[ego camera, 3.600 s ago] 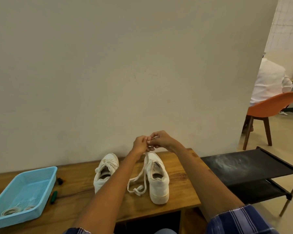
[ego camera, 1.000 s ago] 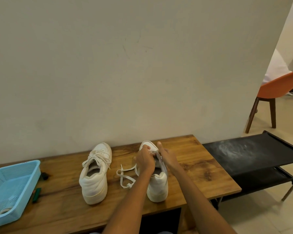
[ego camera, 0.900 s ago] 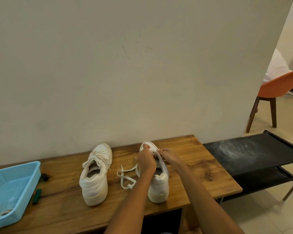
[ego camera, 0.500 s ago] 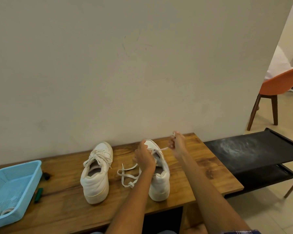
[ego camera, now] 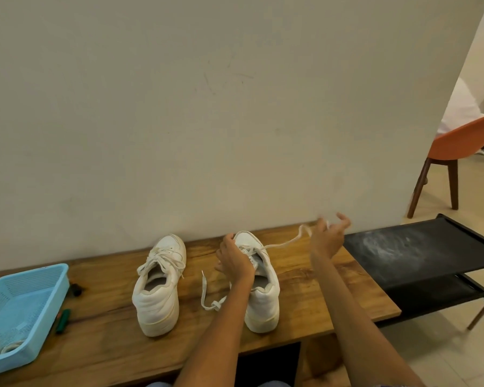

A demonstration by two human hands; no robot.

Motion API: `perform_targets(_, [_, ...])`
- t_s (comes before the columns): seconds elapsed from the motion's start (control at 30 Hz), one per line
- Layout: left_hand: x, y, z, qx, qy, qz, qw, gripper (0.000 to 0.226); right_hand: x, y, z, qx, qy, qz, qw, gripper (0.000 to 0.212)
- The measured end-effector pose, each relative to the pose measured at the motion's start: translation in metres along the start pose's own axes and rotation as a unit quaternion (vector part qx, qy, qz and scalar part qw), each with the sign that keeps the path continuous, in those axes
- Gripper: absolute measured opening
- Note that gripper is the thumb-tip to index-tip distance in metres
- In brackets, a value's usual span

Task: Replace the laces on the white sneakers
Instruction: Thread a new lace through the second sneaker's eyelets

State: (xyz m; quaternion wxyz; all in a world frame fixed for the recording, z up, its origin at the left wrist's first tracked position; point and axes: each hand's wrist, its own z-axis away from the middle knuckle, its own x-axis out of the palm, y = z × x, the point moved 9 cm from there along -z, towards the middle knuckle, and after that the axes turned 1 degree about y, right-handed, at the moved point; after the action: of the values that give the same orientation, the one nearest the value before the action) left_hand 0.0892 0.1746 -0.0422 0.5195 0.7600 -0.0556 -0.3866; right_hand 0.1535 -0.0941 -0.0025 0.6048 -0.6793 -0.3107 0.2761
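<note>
The 2 white sneakers stand heel-toward-you on the wooden table (ego camera: 305,291). The left sneaker (ego camera: 160,286) is laced. Your left hand (ego camera: 234,261) curls over the right sneaker (ego camera: 263,300) at its eyelets. Your right hand (ego camera: 329,236) is raised to the right, blurred, pinching the end of the lace (ego camera: 285,243), which runs from the shoe to your fingers. The lace's other end lies looped between the shoes. A blue basket (ego camera: 20,305) sits at far left.

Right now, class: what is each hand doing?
Left hand: grips the right sneaker.
Right hand: pinches the lace, pulled taut.
</note>
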Motion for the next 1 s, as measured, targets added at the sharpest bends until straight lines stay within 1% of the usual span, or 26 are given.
perform_targets(0.07, [-0.001,0.001,0.0,0.002,0.002,-0.005,1.0,0.036,0.038,-0.003,0.018,-0.081,-0.173,0.071,0.979,0.029])
perform_targets(0.1, [-0.003,0.002,0.0,0.002,0.005,-0.006,1.0,0.038,0.061,0.005,0.033,-0.102,-0.274,0.113,0.95,0.027])
perform_targets(0.13, [-0.004,0.002,0.001,0.001,0.007,-0.007,1.0,0.039,0.081,0.016,0.054,-0.123,-0.374,0.162,0.905,0.025])
perform_targets(0.17, [-0.004,0.001,0.001,0.0,0.008,-0.007,1.0,0.039,0.095,0.029,0.072,-0.143,-0.444,0.212,0.859,0.024])
perform_targets(0.2, [-0.005,0.0,0.001,-0.001,0.01,-0.006,1.0,0.04,0.104,0.039,0.084,-0.157,-0.481,0.249,0.826,0.025])
perform_targets(0.23, [-0.005,0.0,0.0,-0.004,0.013,-0.003,1.0,0.04,0.11,0.045,0.088,-0.17,-0.485,0.272,0.814,0.024])
perform_targets(0.27, [-0.004,-0.002,0.0,-0.01,0.014,0.0,1.0,0.04,0.11,0.048,0.088,-0.169,-0.471,0.278,0.82,0.021])
perform_targets(0.3, [-0.004,-0.004,-0.001,-0.015,0.016,0.002,1.0,0.04,0.107,0.05,0.081,-0.139,-0.44,0.256,0.849,0.019])
perform_targets(0.33, [-0.004,-0.005,-0.003,-0.019,0.016,0.004,1.0,0.04,0.098,0.05,0.069,-0.067,-0.381,0.187,0.903,0.018])
perform_targets(0.37, [-0.003,-0.007,-0.003,-0.023,0.015,0.007,1.0,0.04,0.08,0.052,0.054,0.037,-0.284,0.086,0.954,0.018])
perform_targets(0.4, [-0.002,-0.008,-0.003,-0.027,0.013,0.012,0.999,0.04,0.055,0.055,0.042,0.123,-0.164,-0.008,0.979,0.02])
perform_targets(0.43, [-0.001,-0.009,-0.002,-0.03,0.014,0.016,0.999,0.04,0.034,0.056,0.034,0.159,-0.065,-0.062,0.983,0.022])
perform_targets(0.47, [-0.001,-0.009,-0.003,-0.032,0.016,0.019,0.999,0.039,0.024,0.051,0.029,0.152,-0.027,-0.061,0.986,0.022])
perform_targets(0.5, [-0.001,-0.01,-0.003,-0.035,0.016,0.021,0.999,0.038,0.023,0.042,0.026,0.114,-0.039,-0.029,0.992,0.022])
perform_targets(0.57, [0.006,-0.014,-0.006,-0.041,0.011,0.029,0.999,0.035,0.043,0.024,0.035,0.021,-0.164,0.033,0.986,0.026])
perform_targets(0.6, [0.008,-0.018,-0.008,-0.052,0.009,0.037,0.998,0.034,0.059,0.021,0.047,-0.011,-0.25,0.073,0.965,0.029])
perform_targets(0.67, [0.011,-0.026,-0.011,-0.087,-0.002,0.072,0.994,0.032,0.089,0.031,0.077,-0.067,-0.411,0.177,0.892,0.033])
perform_targets(0.7, [0.012,-0.03,-0.011,-0.102,-0.009,0.091,0.991,0.032,0.099,0.037,0.09,-0.095,-0.463,0.233,0.85,0.031])
perform_targets(0.73, [0.012,-0.032,-0.011,-0.11,-0.014,0.108,0.988,0.032,0.106,0.041,0.096,-0.113,-0.483,0.276,0.823,0.026])
perform_targets(0.77, [0.012,-0.033,-0.01,-0.115,-0.018,0.118,0.986,0.032,0.108,0.043,0.096,-0.122,-0.479,0.298,0.817,0.023])
perform_targets(0.8, [0.011,-0.033,-0.009,-0.12,-0.02,0.126,0.985,0.032,0.106,0.043,0.093,-0.118,-0.457,0.305,0.827,0.024])
perform_targets(0.83, [0.008,-0.034,-0.009,-0.124,-0.019,0.13,0.984,0.033,0.101,0.043,0.083,-0.091,-0.413,0.288,0.859,0.026])
perform_targets(0.9, [0.008,-0.035,-0.007,-0.129,-0.018,0.131,0.983,0.032,0.072,0.048,0.057,0.016,-0.275,0.202,0.94,0.025])
perform_targets(0.93, [0.008,-0.035,-0.007,-0.13,-0.017,0.131,0.983,0.032,0.057,0.049,0.048,0.04,-0.216,0.181,0.959,0.026])
perform_targets(0.97, [0.007,-0.034,-0.007,-0.132,-0.016,0.133,0.982,0.031,0.05,0.047,0.044,0.026,-0.2,0.194,0.96,0.028])
perform_targets(1.0, [0.007,-0.034,-0.007,-0.134,-0.016,0.137,0.981,0.03,0.053,0.043,0.045,-0.008,-0.228,0.22,0.948,0.033])
